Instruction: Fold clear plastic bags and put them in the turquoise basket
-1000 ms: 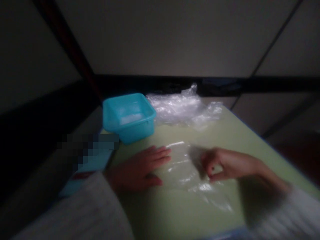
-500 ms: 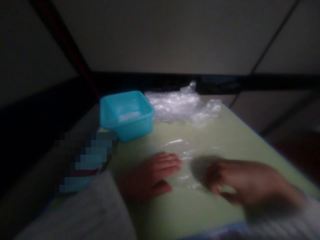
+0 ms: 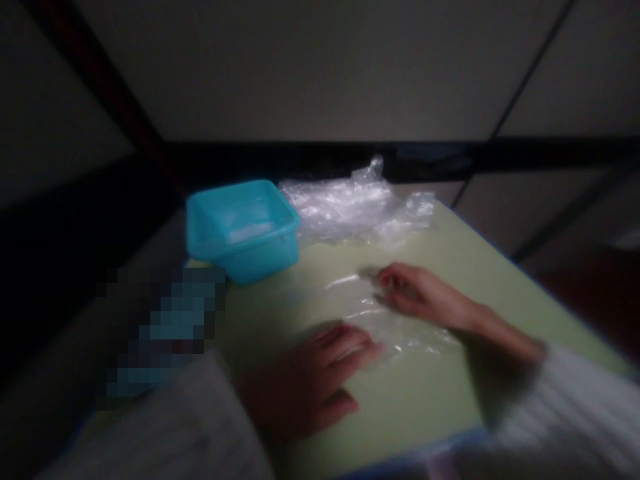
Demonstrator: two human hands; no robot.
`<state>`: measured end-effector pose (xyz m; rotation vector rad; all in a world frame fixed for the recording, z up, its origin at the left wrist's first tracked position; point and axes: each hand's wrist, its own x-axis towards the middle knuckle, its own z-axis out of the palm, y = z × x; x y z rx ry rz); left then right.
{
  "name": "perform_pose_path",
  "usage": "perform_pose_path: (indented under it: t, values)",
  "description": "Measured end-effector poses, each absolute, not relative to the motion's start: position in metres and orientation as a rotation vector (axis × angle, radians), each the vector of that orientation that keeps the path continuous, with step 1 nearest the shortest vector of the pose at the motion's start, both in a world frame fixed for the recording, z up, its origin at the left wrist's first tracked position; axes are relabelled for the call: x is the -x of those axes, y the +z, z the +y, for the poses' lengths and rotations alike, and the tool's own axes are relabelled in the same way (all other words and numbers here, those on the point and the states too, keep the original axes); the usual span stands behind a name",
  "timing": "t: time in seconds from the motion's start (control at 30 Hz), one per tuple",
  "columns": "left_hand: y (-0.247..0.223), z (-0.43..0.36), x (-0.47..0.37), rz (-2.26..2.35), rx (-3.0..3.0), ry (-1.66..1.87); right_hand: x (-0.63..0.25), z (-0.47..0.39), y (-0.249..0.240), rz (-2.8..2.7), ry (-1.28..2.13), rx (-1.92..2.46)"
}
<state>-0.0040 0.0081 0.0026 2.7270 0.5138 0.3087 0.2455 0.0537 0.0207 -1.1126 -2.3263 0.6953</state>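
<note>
A clear plastic bag (image 3: 367, 310) lies flat on the pale yellow-green tabletop, with bright glints along its creases. My left hand (image 3: 320, 377) rests palm down at its near left edge, fingers stretched out and spread, fingertips on or just over the film. Over the bag's far right part is my right hand (image 3: 420, 297). Its fingers are loosely curled, and a gap shows between them and the thumb; nothing visible is held there. Blur hides whether these fingertips touch the film.
A turquoise plastic basin (image 3: 263, 257) stands at the back left of the table (image 3: 420, 400). Beside it, at the back, lies a heap of crumpled clear plastic bags (image 3: 350, 207). A pixelated patch covers something at the left edge. Panelled wall rises behind.
My right hand has moved away from me and slightly left, from the near right side to the bag's far part. My left hand has shifted slightly nearer and right. The view has shifted a little.
</note>
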Motion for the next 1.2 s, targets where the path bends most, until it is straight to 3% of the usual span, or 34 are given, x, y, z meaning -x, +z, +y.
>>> perform_pose_path:
  t: [0.1,0.57,0.83,1.07,1.2]
  values:
    - [0.004,0.007,0.002,0.448,-2.761,0.31,-0.245,0.054,0.022,-2.225,0.739,1.119]
    - [-0.004,0.007,0.002,0.296,-2.732,0.138,-0.242,0.059,0.003,-1.888,1.697,0.834]
    - [-0.002,0.007,0.002,0.278,-2.756,0.191,-0.247,0.066,0.006,-1.76,1.464,0.942]
    - [0.001,0.005,-0.001,0.252,-2.804,0.186,-0.246,0.061,0.012,-1.81,1.595,0.943]
    - [0.002,0.006,-0.001,0.264,-2.887,0.212,-0.249,0.063,0.01,-1.776,1.437,1.033]
